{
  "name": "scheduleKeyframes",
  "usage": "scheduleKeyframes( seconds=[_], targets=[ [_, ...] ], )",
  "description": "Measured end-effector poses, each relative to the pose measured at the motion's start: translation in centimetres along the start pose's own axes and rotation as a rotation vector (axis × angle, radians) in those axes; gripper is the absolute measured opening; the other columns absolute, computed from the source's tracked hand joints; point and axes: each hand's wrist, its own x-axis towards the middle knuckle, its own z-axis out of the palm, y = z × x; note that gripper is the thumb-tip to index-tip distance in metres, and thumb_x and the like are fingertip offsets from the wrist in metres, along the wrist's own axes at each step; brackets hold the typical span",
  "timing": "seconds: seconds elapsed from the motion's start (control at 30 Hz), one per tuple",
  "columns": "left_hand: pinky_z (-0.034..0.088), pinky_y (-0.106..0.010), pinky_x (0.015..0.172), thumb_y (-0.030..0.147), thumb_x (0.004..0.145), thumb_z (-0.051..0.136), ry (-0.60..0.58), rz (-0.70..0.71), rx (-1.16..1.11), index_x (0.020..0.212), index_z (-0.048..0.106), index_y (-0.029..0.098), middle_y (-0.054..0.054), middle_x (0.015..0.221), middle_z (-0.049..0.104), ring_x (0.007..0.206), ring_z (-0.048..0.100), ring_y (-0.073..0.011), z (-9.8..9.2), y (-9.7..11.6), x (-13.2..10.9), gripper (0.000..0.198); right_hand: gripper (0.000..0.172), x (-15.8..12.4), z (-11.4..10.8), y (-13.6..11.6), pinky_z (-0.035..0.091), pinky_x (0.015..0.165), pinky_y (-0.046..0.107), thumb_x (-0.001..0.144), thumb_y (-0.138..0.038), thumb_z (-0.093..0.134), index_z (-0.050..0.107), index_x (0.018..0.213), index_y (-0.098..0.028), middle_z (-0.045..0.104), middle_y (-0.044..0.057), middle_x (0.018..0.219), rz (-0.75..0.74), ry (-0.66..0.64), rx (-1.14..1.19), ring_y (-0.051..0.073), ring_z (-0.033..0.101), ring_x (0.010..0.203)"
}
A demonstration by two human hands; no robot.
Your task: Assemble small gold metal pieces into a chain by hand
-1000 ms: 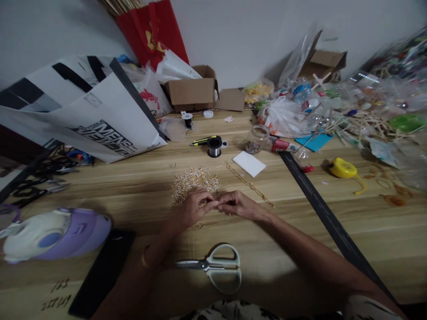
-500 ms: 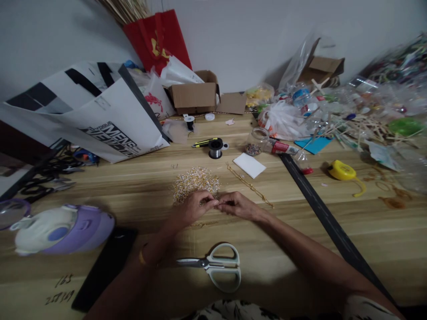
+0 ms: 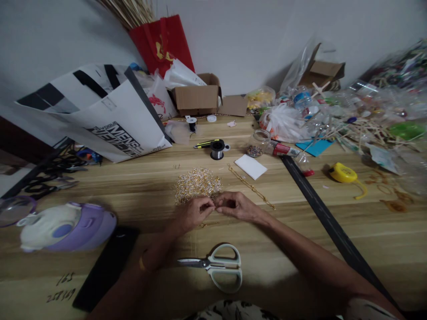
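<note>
A small gold piece, too small to identify, is pinched between the fingertips of the left hand (image 3: 193, 214) and right hand (image 3: 235, 206), both in a narrow grip, at the near edge of the gold bead pile (image 3: 197, 183) on the bench (image 3: 133, 186). A gold chain (image 3: 251, 186) lies just right. White-handled scissors (image 3: 216, 266) lie nearer the person; a wire spool (image 3: 216, 150) and white pad (image 3: 251, 166) sit beyond.

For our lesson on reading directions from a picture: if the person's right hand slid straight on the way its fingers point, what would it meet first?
The right hand points left, so it would meet the left hand at once; their fingertips already seem to touch, just below the pile of gold bits.
</note>
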Motion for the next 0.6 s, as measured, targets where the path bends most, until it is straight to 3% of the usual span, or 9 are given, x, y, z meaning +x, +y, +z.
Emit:
scheduleKeyframes(
  seconds=[0.17, 0.3, 0.47, 0.6],
  targets=[
    [0.042, -0.023, 0.065, 0.022, 0.082, 0.056, 0.029, -0.022, -0.049, 0.07, 0.063, 0.015, -0.002, 0.069, 0.065, 0.067, 0.057, -0.0129, 0.3, -0.2, -0.2, 0.016, 0.024, -0.1, 0.6, 0.0, 0.033, 0.052, 0.019, 0.077, -0.032, 0.068, 0.062, 0.091, -0.013, 0.056, -0.001, 0.072, -0.023, 0.077, -0.047, 0.009, 0.044, 0.057],
    [0.042, -0.023, 0.064, 0.02, 0.08, 0.056, 0.045, -0.019, -0.028, 0.07, 0.063, 0.015, 0.0, 0.067, 0.064, 0.065, 0.056, -0.0123, 0.4, -0.7, -0.2, 0.013, 0.016, -0.1, 1.1, 0.2, 0.035, 0.055, 0.021, 0.083, -0.028, 0.061, 0.064, 0.08, -0.013, 0.057, 0.001, 0.07, -0.043, 0.137, -0.094, 0.011, 0.046, 0.06],
    [0.043, -0.023, 0.066, 0.022, 0.081, 0.055, 0.071, -0.019, -0.028, 0.07, 0.063, 0.016, 0.0, 0.067, 0.063, 0.065, 0.056, -0.0124, 0.3, -0.8, -0.4, 0.015, 0.019, -0.1, 1.5, 0.4, 0.038, 0.059, 0.023, 0.083, -0.031, 0.061, 0.066, 0.086, -0.013, 0.06, 0.004, 0.077, -0.056, 0.136, -0.065, 0.013, 0.051, 0.068],
    [0.043, -0.024, 0.066, 0.021, 0.082, 0.055, 0.063, -0.005, -0.004, 0.07, 0.063, 0.016, -0.001, 0.069, 0.064, 0.067, 0.057, -0.0128, 0.4, -0.9, -0.5, 0.015, 0.019, -0.1, 1.9, 1.0, 0.035, 0.054, 0.021, 0.082, -0.032, 0.061, 0.065, 0.088, -0.014, 0.058, 0.001, 0.07, 0.012, 0.106, -0.009, 0.012, 0.048, 0.061]
  ],
)
